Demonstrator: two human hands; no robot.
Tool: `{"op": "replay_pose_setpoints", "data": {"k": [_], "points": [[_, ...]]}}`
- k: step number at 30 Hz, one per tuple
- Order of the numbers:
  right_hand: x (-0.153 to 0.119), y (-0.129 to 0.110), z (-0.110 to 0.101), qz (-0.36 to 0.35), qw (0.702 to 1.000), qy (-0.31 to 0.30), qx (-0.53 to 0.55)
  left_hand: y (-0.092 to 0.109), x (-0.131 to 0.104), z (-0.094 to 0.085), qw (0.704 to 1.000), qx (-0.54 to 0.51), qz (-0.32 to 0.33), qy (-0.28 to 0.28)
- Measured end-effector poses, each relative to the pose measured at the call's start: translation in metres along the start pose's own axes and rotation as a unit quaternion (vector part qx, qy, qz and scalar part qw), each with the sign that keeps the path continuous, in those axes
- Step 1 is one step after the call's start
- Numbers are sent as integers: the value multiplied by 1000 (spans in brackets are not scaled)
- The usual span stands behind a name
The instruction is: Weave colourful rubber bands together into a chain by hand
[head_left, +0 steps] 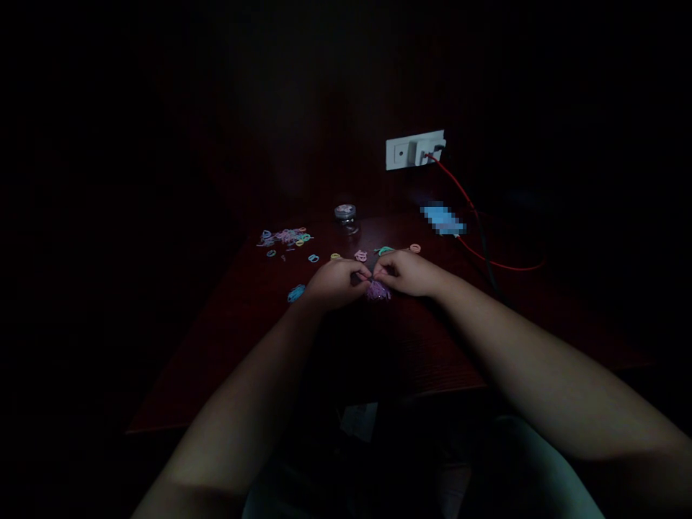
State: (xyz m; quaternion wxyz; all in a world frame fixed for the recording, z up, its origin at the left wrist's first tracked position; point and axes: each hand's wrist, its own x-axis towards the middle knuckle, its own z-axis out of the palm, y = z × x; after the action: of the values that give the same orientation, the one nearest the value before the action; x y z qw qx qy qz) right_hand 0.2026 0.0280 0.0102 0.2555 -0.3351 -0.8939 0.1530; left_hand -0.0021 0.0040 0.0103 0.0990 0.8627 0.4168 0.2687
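Note:
My left hand [339, 281] and my right hand [404, 272] meet over the table, each closed in a pinch with the fingertips nearly touching. Whatever lies between the fingers is too small and dark to make out. Just below the fingertips lies a pile of purple elastic bands [378, 290]. Blue elastic bands [296, 293] are heaped left of my left wrist. Behind the hands, small bunches sit in a row: yellow bands [336, 256], pink bands [361, 256], green bands [385, 251] and orange bands [415, 248].
A mixed heap of bands [286, 236] lies at the back left of the dark red table [216, 339]. A small clear jar [346, 218] stands at the back. Right of it are a blurred-out blue object [443, 218], a red cable [457, 180] and a wall socket [400, 153].

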Motion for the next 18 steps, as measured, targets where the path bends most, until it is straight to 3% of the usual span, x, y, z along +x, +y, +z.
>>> {"op": "replay_pose_setpoints", "data": {"k": [10, 15, 18], "points": [[1, 2, -1, 13, 999, 49, 2, 3, -1, 0, 999, -14, -22, -19], [1, 1, -1, 24, 999, 41, 0, 8, 0, -1, 999, -19, -39, -25], [0, 1, -2, 31, 999, 33, 3, 4, 2, -3, 999, -17, -50, 2]]}}
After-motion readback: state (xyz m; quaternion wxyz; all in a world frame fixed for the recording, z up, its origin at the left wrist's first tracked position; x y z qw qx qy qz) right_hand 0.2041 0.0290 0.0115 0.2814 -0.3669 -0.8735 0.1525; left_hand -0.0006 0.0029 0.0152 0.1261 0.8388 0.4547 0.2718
